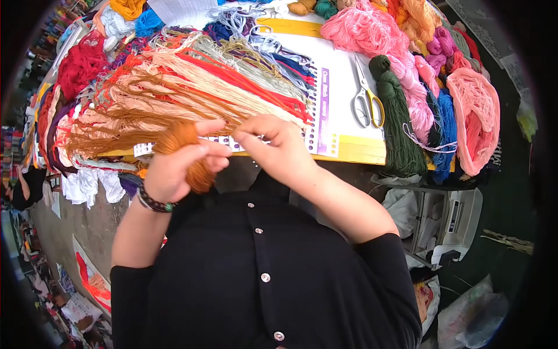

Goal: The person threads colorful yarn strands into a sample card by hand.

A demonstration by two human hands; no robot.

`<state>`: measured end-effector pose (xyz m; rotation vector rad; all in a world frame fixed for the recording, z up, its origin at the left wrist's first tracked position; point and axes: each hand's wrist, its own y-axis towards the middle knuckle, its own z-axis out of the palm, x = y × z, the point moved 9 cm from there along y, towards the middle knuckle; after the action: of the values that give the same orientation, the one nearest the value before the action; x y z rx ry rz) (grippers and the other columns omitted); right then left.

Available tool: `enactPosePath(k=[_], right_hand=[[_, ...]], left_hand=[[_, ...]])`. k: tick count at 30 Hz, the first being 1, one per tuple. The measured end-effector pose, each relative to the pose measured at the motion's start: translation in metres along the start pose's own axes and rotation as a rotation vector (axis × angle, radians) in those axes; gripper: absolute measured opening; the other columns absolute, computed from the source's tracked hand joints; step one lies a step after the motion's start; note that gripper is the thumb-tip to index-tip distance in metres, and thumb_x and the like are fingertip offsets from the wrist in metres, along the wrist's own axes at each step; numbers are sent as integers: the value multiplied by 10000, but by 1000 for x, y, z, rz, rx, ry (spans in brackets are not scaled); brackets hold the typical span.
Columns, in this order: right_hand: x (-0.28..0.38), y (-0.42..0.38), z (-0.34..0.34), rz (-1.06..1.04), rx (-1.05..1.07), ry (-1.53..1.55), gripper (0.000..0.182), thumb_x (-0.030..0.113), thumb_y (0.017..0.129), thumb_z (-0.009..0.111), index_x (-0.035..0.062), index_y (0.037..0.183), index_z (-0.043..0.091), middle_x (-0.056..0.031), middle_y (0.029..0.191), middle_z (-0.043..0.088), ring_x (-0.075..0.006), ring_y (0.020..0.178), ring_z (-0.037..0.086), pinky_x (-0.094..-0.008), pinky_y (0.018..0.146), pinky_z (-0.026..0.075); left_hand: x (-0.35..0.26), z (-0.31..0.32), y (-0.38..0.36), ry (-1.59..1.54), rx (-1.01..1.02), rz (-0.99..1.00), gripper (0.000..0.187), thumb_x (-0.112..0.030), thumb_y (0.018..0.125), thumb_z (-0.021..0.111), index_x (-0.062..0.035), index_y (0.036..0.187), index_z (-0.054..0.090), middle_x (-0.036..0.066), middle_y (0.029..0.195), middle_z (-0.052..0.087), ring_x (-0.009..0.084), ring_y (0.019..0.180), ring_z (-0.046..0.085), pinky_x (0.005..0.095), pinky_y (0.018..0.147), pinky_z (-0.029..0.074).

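A bundle of rust-brown thread (200, 174) hangs in my left hand (180, 160), whose fingers are wrapped around it near the table's front edge. My right hand (276, 142) is beside it, thumb and forefinger pinched together over the edge of a punched thread card (322, 116); what lies in the pinch is too small to make out. Long strands of brown, peach and red thread (203, 87) fan out leftward from the card's holes across the table. The card has a purple printed strip and a row of holes.
Scissors (366, 99) with grey and yellow handles lie right of the card. A dark green skein (392, 116), pink skeins (372, 32) and a pink basket (474, 116) crowd the right side. Crimson thread (81, 64) is heaped at left. A white machine or drawer unit (456, 224) stands below right.
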<state>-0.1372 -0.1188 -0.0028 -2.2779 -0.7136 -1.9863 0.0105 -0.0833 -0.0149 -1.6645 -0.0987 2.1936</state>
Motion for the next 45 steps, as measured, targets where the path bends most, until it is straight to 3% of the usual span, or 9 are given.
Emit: enactPosePath(k=[1,3,4,10,17,19,26,34,45], right_hand=[[17,4,10,-140,63,25,106,65,848,580,-24,852,637,-41,832,624,-98,750,594,-249,650,467],[-2,-1,44,229,248,487,117,49,861,563,-50,859,627,-51,784,619,-107,654,584,-259,598,467],[-5,-5,49,302,186,618,133,45,878,545,-68,864,614,-46,706,592,-111,566,559,-247,546,449],[-18,-17,57,574,235,715,108,43,869,559,-53,878,607,-17,612,522,-81,562,520,-219,520,410],[-11,-15,53,459,184,867,97,46,868,568,-41,871,613,-31,939,570,-72,708,552,-214,617,437],[-16,-13,48,431,83,832,99,-1,874,527,-68,828,584,-98,1068,539,-148,663,585,-266,629,474],[-9,-16,46,458,102,956,94,-9,872,527,-59,834,597,-110,1045,574,-141,730,593,-270,720,487],[-7,-15,44,456,83,888,84,-1,853,555,-59,851,616,-122,980,628,-136,727,602,-260,732,487],[-25,-18,42,512,14,791,79,16,817,595,-49,843,629,-112,916,647,-105,771,589,-251,759,468]], left_hand=[[3,10,-1,-70,23,-8,433,-38,877,463,39,1299,404,138,1002,621,172,764,639,274,707,524],[8,20,-1,-155,26,-12,495,-10,872,480,3,1351,357,129,1111,575,153,778,636,246,676,530],[10,17,-1,-155,22,-7,495,-10,872,480,3,1351,357,129,1111,575,153,778,636,246,676,530],[24,27,-1,-138,120,-26,531,-50,889,507,-3,1379,308,98,1138,544,150,875,615,244,680,534],[11,29,-4,-2,195,-25,492,-35,887,473,12,1359,342,105,1146,539,160,921,603,253,691,540],[11,22,-2,-45,134,-31,450,-41,891,454,37,1327,380,117,1176,532,161,939,599,248,675,543],[12,13,-3,-141,20,74,401,-43,895,446,58,1282,429,133,1179,552,152,917,607,229,604,540],[15,5,-2,92,-126,101,288,-73,913,482,50,1171,520,122,1072,612,118,787,625,181,511,480],[14,9,-3,-50,-178,182,224,-105,941,459,26,1102,542,92,968,617,106,767,607,211,566,517]])
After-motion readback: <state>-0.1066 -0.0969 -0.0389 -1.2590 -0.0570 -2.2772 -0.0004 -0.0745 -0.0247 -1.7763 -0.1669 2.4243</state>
